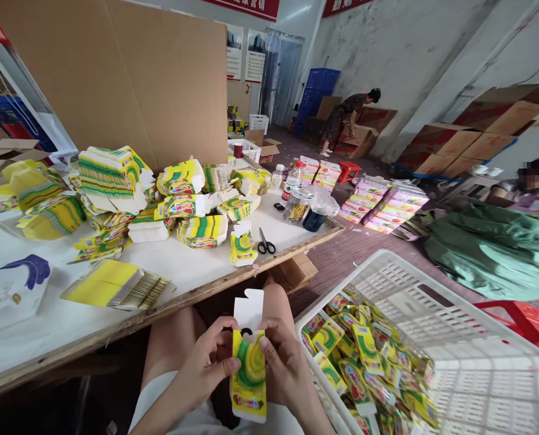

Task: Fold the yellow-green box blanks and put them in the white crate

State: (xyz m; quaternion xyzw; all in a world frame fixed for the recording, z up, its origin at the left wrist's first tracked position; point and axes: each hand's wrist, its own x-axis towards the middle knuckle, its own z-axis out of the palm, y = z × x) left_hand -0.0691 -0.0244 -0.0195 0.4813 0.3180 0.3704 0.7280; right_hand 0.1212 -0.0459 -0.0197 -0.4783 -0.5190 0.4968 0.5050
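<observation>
I hold a small yellow-and-green carton (250,374) upright over my lap, its white top flap open and sticking up. My left hand (203,365) grips its left edge with fingers curled, thumb near the top. My right hand (284,362) pinches the right edge, fingers pressed on the printed face. To my right stands a white plastic basket (437,314) with several folded cartons of the same print (364,362) inside.
A white table (192,266) carries piles of flat and folded cartons (110,172), a stack of yellow flat blanks (115,287), scissors (266,243), bottles and a bag. Brown cardboard sheets lean behind. A person bends over boxes far back; another person sits at right.
</observation>
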